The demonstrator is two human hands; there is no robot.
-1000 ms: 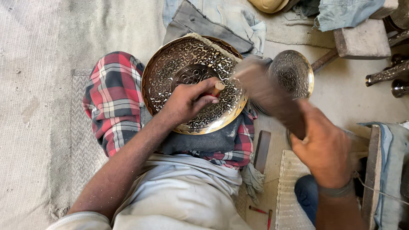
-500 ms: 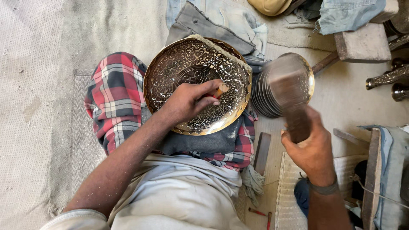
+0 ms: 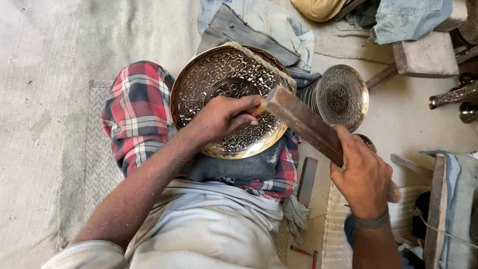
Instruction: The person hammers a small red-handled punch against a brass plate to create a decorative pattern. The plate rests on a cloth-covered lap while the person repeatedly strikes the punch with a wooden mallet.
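while left hand (image 3: 221, 117) pinches what looks like a punch (image 3: 258, 110), right hand (image 3: 365, 178) grips mallet (image 3: 304, 124).

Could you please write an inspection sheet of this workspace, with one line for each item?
Surface: grey woven mat on the floor, dusty.
Job's things: round engraved brass plate lies on the lap over a checked cloth; small orange-tipped tool stands on the plate; wooden mallet is at the tool's top.
Clutter: stack of smaller engraved plates, wooden block, denim clothes, metal pieces.
Grippers: left hand pinches the tool; right hand grips the mallet handle.
Cables: thin cord at the right edge.
Surroundings: bare sandy floor; no other person seen.
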